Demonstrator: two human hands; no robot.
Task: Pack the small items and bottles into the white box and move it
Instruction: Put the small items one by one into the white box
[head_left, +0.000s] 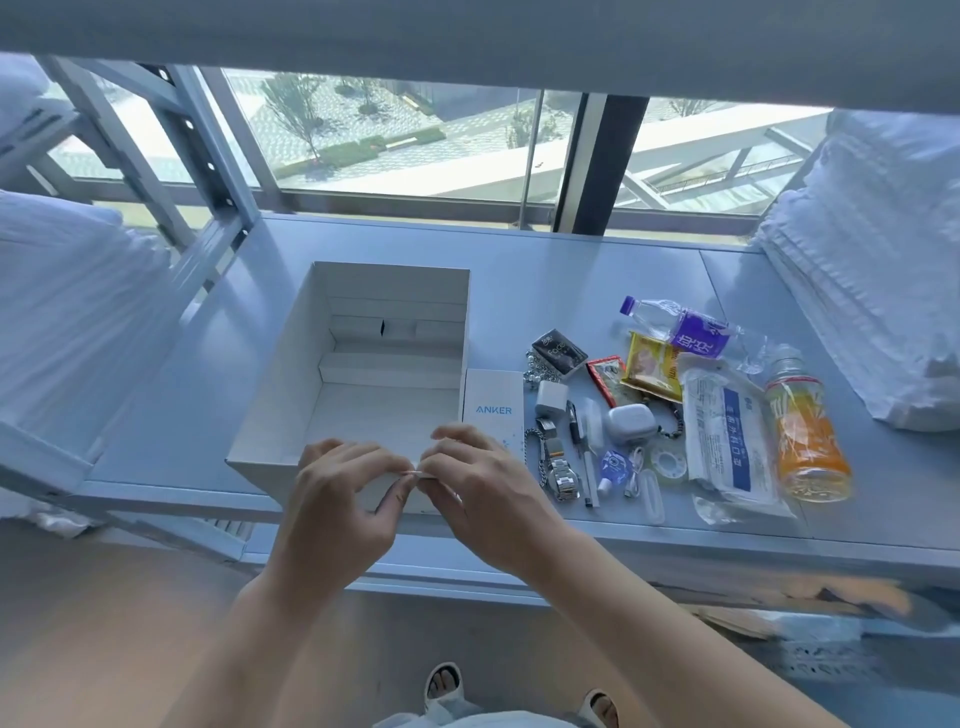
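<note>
Left hand (337, 499) and right hand (467, 478) meet at the near rim of the white box (291, 374), fingers curled, both pinching a small pale piece between their fingertips; what it is I cannot tell. The box stands open on the table (571, 270). Just right of it lies an Anker box (493, 405), then a watch (558, 467), earbud case (631, 423), mask pack (727, 447), a clear bottle (685, 327) and an orange bottle (805, 436), both lying down
</note>
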